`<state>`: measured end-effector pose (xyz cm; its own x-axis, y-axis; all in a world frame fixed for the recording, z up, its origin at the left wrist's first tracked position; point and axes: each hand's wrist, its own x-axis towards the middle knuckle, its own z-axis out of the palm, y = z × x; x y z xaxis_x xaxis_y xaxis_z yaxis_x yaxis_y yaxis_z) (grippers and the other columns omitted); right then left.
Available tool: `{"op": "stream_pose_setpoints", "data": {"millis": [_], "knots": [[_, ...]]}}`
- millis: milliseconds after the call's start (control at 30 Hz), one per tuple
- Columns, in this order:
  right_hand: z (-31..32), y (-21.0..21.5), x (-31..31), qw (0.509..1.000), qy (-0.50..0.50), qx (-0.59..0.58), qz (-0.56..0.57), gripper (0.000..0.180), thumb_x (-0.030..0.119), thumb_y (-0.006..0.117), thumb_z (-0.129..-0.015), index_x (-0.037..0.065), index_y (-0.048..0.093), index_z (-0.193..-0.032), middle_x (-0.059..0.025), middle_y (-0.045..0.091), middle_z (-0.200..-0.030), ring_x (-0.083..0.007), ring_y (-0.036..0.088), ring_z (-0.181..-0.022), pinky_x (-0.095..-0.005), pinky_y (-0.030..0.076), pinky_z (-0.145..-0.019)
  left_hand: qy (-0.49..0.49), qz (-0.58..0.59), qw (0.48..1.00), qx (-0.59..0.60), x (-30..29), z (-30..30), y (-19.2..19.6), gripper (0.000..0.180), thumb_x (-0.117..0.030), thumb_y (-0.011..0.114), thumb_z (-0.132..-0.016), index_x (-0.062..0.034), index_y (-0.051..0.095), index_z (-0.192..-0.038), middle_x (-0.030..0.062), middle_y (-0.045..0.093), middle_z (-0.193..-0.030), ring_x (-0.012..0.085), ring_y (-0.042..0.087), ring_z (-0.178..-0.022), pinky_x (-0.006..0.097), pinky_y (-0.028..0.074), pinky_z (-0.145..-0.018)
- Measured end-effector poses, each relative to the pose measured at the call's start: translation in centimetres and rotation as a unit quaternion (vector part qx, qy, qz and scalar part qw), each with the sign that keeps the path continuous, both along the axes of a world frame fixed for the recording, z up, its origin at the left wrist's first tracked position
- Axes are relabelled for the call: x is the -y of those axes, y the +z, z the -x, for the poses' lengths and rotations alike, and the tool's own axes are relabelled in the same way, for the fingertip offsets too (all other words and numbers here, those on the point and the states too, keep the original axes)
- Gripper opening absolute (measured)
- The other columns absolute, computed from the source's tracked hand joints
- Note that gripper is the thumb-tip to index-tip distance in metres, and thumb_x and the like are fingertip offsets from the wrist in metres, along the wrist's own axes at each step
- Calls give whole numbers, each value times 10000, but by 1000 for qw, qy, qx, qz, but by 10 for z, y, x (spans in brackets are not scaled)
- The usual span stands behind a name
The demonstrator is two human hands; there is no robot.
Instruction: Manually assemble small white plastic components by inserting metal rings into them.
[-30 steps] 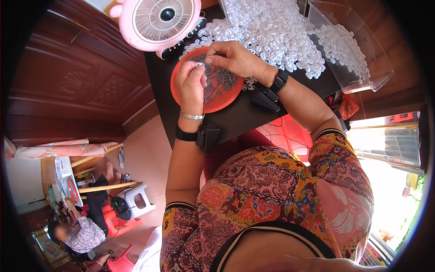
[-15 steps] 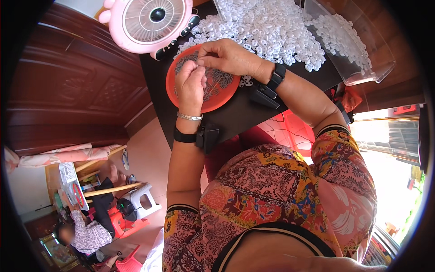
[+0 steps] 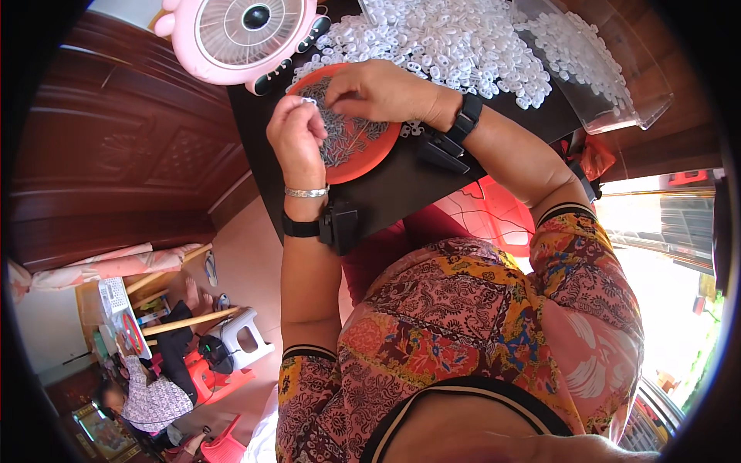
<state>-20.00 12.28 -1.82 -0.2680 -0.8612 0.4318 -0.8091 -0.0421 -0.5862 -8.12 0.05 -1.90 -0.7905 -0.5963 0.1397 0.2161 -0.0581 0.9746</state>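
Observation:
A round orange plate (image 3: 374, 158) lies on a black table (image 3: 401, 189) and holds a heap of small thin metal pieces (image 3: 346, 137). My left hand (image 3: 297, 139) hovers over the plate's left side, its fingertips pinched on a small white plastic piece (image 3: 307, 100). My right hand (image 3: 382, 91) is above the plate's top edge, fingers curled toward the left hand and pinching something tiny that I cannot make out. A large heap of small white plastic pieces (image 3: 440, 38) lies just beyond both hands.
A pink desk fan (image 3: 247, 35) stands at the table's far left corner. A clear plastic container (image 3: 598, 65) with more white pieces sits at the right. Dark wooden panelling (image 3: 116, 154) runs on the left. Another person (image 3: 150, 397) sits on the floor near a white stool (image 3: 243, 339).
Both hands stay together over the plate with small finger shifts. The view has tilted a little, so fan and plate sit slightly differently in the picture.

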Motion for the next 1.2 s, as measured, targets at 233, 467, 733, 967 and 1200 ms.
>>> {"op": "stream_pose_setpoints", "data": {"millis": [233,467,733,967,1200], "knots": [[-16,-17,11,976,53,-208,-19,142,201,640,-721,110,653,-829,-64,592,-796,-285,558,-858,-382,468,-746,14,-18,1000,-19,4,-1,0,93,-88,493,-807,-45,521,-730,17,499,-571,85,437,-456,197,301,-422],[-7,-10,8,995,32,-94,11,113,129,626,-729,61,604,-815,-86,594,-809,-270,570,-808,-369,463,-714,17,-27,999,-23,3,0,2,68,-83,510,-786,-45,534,-735,11,499,-558,82,439,-450,192,293,-415],[-9,3,4,998,-9,59,11,137,121,618,-751,33,586,-851,-90,608,-764,-220,595,-676,-306,473,-644,15,-14,1000,-6,4,-2,2,100,-91,495,-818,-43,521,-735,21,505,-589,91,454,-471,201,318,-436],[-1,-14,12,988,35,131,75,169,100,610,-781,50,635,-939,-65,646,-778,-143,622,-725,-285,488,-669,11,-4,1000,-3,3,0,1,101,-96,494,-822,-43,518,-740,22,507,-588,89,461,-475,200,317,-434],[4,-13,12,924,60,376,44,132,62,595,-815,11,646,-925,-47,654,-789,-97,619,-727,-230,507,-654,10,-6,1000,-6,2,-1,2,95,-100,494,-823,-39,520,-755,26,512,-593,89,467,-476,200,316,-433]]}}
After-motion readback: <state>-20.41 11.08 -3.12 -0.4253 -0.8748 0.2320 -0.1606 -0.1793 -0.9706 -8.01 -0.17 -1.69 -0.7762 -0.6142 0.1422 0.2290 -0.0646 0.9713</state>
